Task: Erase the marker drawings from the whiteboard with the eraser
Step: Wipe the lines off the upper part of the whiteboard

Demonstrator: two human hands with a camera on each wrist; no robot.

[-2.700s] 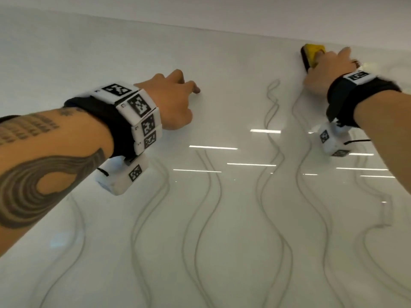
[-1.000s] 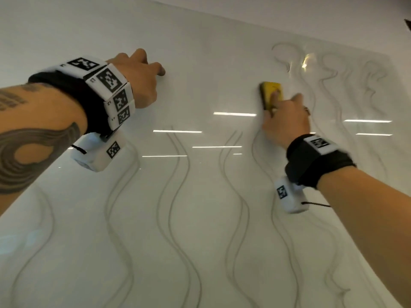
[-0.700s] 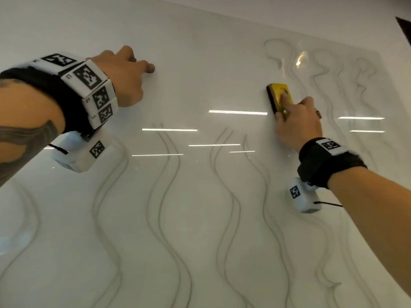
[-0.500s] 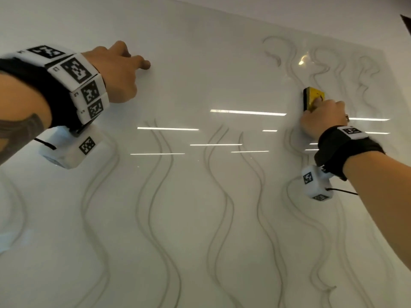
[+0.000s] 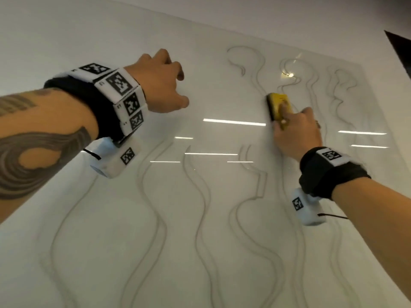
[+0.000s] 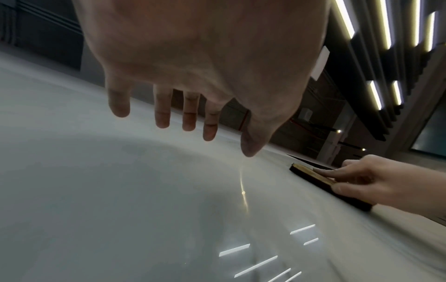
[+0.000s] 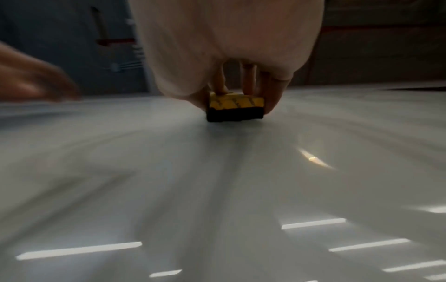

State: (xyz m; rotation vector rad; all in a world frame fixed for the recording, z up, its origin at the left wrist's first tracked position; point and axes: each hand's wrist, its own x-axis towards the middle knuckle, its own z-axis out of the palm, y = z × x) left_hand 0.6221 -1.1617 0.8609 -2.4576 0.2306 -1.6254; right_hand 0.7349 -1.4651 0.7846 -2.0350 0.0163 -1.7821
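Running nearest the viewer, wavy marker lines cover the lower whiteboard and remain unerased; most of the task appears to lie ahead. Farther up, a cleared band crosses the middle. The right hand grips the eraser there, thumb and fingers curled over its yellow back, dark felt flat against the surface (flat contact wipes the widest path). It sits at the foot of the upper loops, probably the next section to clear. To the left, the left hand hangs relaxed with fingers extended toward the board, holding nothing; contact cannot be confirmed. Its position suggests bracing or balance during strokes.
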